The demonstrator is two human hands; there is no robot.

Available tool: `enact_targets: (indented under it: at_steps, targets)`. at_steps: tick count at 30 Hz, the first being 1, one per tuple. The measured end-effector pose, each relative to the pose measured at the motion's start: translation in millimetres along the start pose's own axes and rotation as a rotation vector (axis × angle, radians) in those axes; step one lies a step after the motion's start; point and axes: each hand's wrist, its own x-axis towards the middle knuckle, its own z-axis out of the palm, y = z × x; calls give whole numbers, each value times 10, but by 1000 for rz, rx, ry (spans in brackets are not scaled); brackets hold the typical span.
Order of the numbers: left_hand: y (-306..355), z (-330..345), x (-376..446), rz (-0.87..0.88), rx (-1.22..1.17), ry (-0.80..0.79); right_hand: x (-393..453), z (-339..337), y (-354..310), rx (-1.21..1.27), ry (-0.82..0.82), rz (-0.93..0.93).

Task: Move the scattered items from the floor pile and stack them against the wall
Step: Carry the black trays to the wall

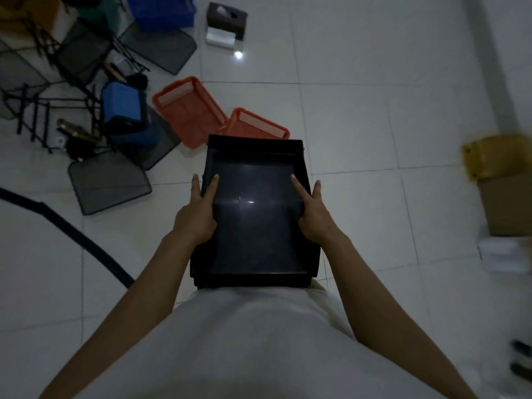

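Observation:
I hold a black plastic tray (pixel 253 226) level in front of my body, above the white tiled floor. My left hand (pixel 198 211) grips its left side, thumb lying inside the tray and fingers down the outer wall. My right hand (pixel 311 211) grips the right side the same way. The floor pile lies at the upper left: two orange trays (pixel 190 113) (pixel 256 126), a blue box (pixel 122 108), black mesh trays (pixel 108 182) (pixel 159 46) and black wire frames (pixel 37 116). The base of a wall (pixel 501 67) runs along the upper right.
A blue crate (pixel 162 10) and a dark tissue box (pixel 226 23) sit at the top. A cardboard box with yellow tape (pixel 501 180) and white packets (pixel 501 251) stand at the right. A black strap (pixel 72 234) curves across the floor on the left.

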Motion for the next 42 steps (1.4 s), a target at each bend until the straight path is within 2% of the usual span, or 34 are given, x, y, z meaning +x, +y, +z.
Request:
enact_targets:
  at_steps: [8, 20, 28, 36, 42]
  targets:
    - [591, 397, 88, 89, 181, -85, -473, -57, 735, 161, 56, 145]
    - [1761, 1071, 111, 216, 242, -121, -1089, -425, 1888, 322, 188, 255]
    - [2942, 1264, 380, 416, 321, -87, -1238, -1159, 2590, 410, 413, 310]
    - [4046, 1545, 1057, 581, 338, -184, -1116, -1827, 3205, 466, 523, 439]
    - [5191, 1527, 1687, 802, 373, -204, -876, -2500, 3547, 558, 663, 533]
